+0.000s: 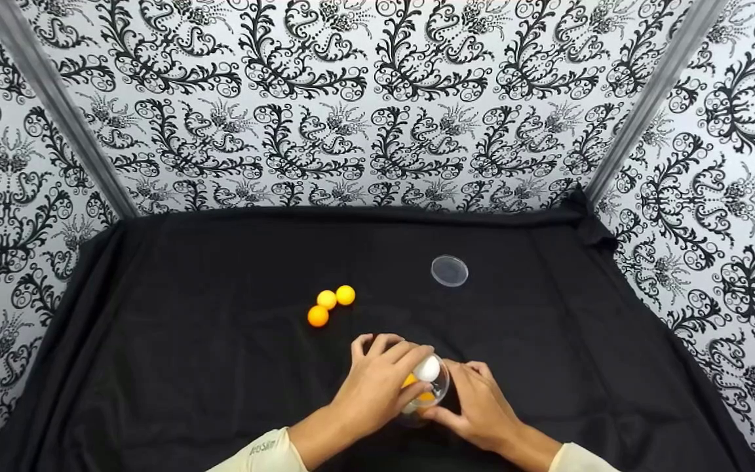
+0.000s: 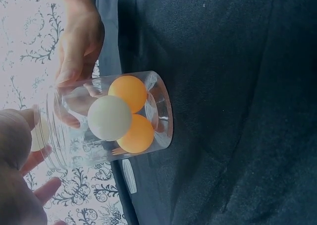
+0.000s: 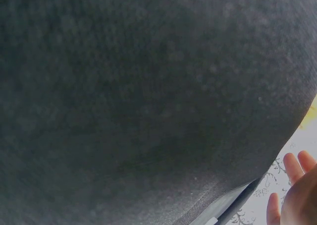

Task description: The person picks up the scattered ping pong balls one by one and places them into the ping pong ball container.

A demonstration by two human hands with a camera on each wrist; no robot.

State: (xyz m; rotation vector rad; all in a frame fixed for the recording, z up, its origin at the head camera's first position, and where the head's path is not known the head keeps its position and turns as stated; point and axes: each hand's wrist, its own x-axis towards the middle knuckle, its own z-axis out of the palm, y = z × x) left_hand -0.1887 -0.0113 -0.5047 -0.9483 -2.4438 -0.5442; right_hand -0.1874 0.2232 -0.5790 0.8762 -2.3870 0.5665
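Observation:
A clear plastic jar (image 2: 81, 153) holds orange balls (image 2: 136, 135) and a white ball (image 2: 110, 118). My right hand (image 1: 482, 406) grips the jar from the right side, with thumb and fingers around its wall. At the jar's mouth, my left hand (image 1: 377, 383) pinches another white ball (image 1: 427, 368). In the left wrist view that ball shows faintly behind the threaded rim, with the left fingers (image 2: 47, 190) around it. Fingers of a hand (image 3: 299, 195) show at the lower right of the right wrist view, where the jar is out of frame.
Three orange-yellow balls (image 1: 326, 300) lie close together on the black cloth (image 1: 220, 367), beyond my left hand. A clear round lid (image 1: 449, 271) lies flat farther back to the right. Patterned walls (image 1: 351, 131) enclose the table at the back and sides.

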